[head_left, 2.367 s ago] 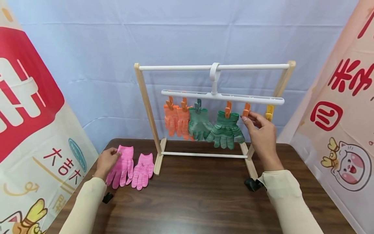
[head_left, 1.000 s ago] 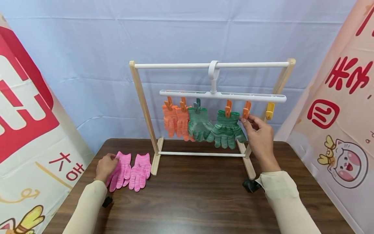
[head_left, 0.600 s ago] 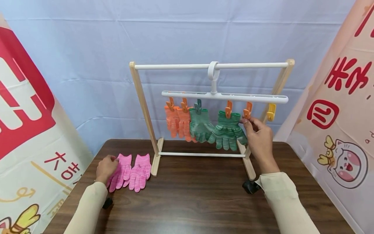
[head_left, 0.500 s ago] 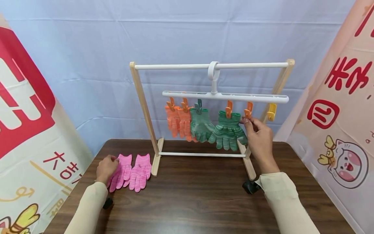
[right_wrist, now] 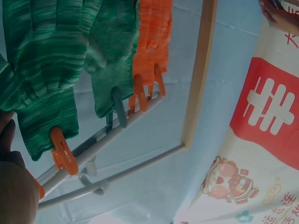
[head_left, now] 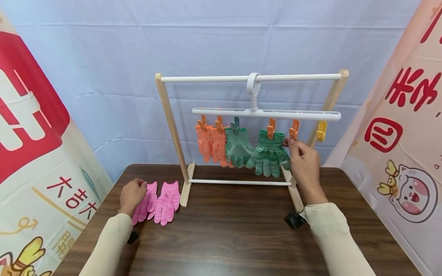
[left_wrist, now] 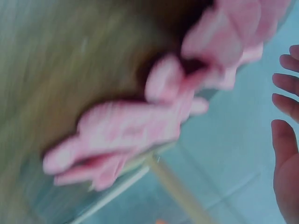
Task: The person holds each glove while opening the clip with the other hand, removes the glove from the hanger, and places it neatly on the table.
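My right hand (head_left: 305,168) pinches the lower end of an orange clothespin (head_left: 294,128) hanging from the white hanger (head_left: 224,112); its fingertips sit beside the cuff of a green glove (head_left: 267,153). That glove hangs from another orange clothespin (right_wrist: 63,150). A second green glove (head_left: 237,147) is clipped by a grey-green clothespin (head_left: 235,126). Over the table's left side, my left hand (head_left: 132,194) hovers by a pink glove (head_left: 146,203), partly covering it in the head view. Its fingers (left_wrist: 285,102) show extended and apart from the blurred pink gloves. The other pink glove (head_left: 167,203) lies alongside.
A wooden stand (head_left: 171,126) with white bars carries the hanger. Two orange gloves (head_left: 210,143) hang at its left end. A yellow clothespin (head_left: 321,131) hangs at the right end. Printed banners (head_left: 404,115) flank the brown table (head_left: 221,234).
My left hand has shifted slightly to the right, over more of the nearer pink glove. The right hand has moved a little left, still at the orange clothespin. The hanging gloves have barely moved.
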`<state>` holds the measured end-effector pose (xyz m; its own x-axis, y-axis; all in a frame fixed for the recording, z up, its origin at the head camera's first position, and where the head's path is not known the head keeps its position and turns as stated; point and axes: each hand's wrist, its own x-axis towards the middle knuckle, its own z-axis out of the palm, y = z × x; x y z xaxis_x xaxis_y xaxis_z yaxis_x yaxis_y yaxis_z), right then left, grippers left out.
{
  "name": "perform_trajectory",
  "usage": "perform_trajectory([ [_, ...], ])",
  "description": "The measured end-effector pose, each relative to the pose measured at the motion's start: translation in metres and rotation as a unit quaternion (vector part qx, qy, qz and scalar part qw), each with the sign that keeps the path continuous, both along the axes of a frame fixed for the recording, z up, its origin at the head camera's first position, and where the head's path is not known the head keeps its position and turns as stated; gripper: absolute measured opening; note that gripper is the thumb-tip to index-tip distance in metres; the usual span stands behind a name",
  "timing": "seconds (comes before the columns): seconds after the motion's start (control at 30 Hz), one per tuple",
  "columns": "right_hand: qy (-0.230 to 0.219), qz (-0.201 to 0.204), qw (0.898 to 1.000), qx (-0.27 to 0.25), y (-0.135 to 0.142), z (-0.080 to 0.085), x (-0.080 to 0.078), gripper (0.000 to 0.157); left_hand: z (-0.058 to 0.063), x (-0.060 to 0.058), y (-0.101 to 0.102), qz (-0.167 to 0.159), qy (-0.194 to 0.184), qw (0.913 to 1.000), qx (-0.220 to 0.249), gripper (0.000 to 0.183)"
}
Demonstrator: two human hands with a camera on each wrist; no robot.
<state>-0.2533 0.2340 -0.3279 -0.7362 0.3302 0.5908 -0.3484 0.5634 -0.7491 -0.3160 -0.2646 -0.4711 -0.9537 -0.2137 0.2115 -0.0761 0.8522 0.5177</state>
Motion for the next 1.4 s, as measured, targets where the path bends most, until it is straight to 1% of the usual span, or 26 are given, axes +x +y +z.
perform_trajectory([
  [0.13, 0.003, -0.017, 1.0, -0.003, -0.001, 0.0, -0.001, 0.039, 0.012, 0.001, 0.023, -0.034, 0.021, 0.9991, 0.016, 0.03],
  [0.27, 0.004, -0.023, 1.0, -0.005, -0.003, 0.001, -0.001, 0.039, 0.023, 0.003, 0.05, -0.073, 0.043, 0.9961, 0.025, 0.027],
  [0.33, 0.005, -0.017, 1.0, -0.009, -0.004, 0.002, 0.0, 0.04, 0.029, 0.005, 0.064, -0.099, 0.053, 0.9932, 0.03, 0.025],
  [0.43, 0.011, -0.012, 1.0, -0.011, -0.005, 0.004, 0.001, 0.04, 0.038, 0.006, 0.087, -0.131, 0.077, 0.9877, 0.035, 0.021],
  [0.57, 0.013, -0.009, 1.0, -0.008, -0.006, 0.007, 0.002, 0.04, 0.051, 0.011, 0.116, -0.171, 0.114, 0.9778, 0.041, 0.018],
  [0.6, 0.011, -0.008, 1.0, -0.007, -0.007, 0.007, 0.003, 0.039, 0.054, 0.013, 0.123, -0.181, 0.118, 0.9753, 0.045, 0.018],
  [0.8, 0.0, 0.008, 1.0, -0.016, -0.009, 0.01, 0.005, 0.041, 0.067, 0.021, 0.164, -0.235, 0.118, 0.9618, 0.075, 0.013],
  [1.0, 0.009, 0.021, 0.999, -0.026, -0.012, 0.011, 0.004, 0.043, 0.077, 0.025, 0.203, -0.274, 0.13, 0.949, 0.084, 0.013],
  [1.1, 0.01, 0.029, 0.999, -0.023, -0.016, 0.013, 0.004, 0.044, 0.08, 0.026, 0.217, -0.293, 0.14, 0.9408, 0.097, 0.015],
  [1.23, 0.013, 0.04, 0.999, -0.017, -0.02, 0.016, 0.004, 0.044, 0.086, 0.027, 0.234, -0.314, 0.143, 0.9316, 0.114, 0.017],
  [1.27, 0.013, 0.04, 0.999, -0.014, -0.02, 0.016, 0.003, 0.045, 0.088, 0.027, 0.239, -0.321, 0.144, 0.9286, 0.118, 0.018],
  [1.4, 0.011, 0.04, 0.999, -0.005, -0.022, 0.018, 0.003, 0.046, 0.097, 0.027, 0.254, -0.337, 0.148, 0.9211, 0.127, 0.022],
])
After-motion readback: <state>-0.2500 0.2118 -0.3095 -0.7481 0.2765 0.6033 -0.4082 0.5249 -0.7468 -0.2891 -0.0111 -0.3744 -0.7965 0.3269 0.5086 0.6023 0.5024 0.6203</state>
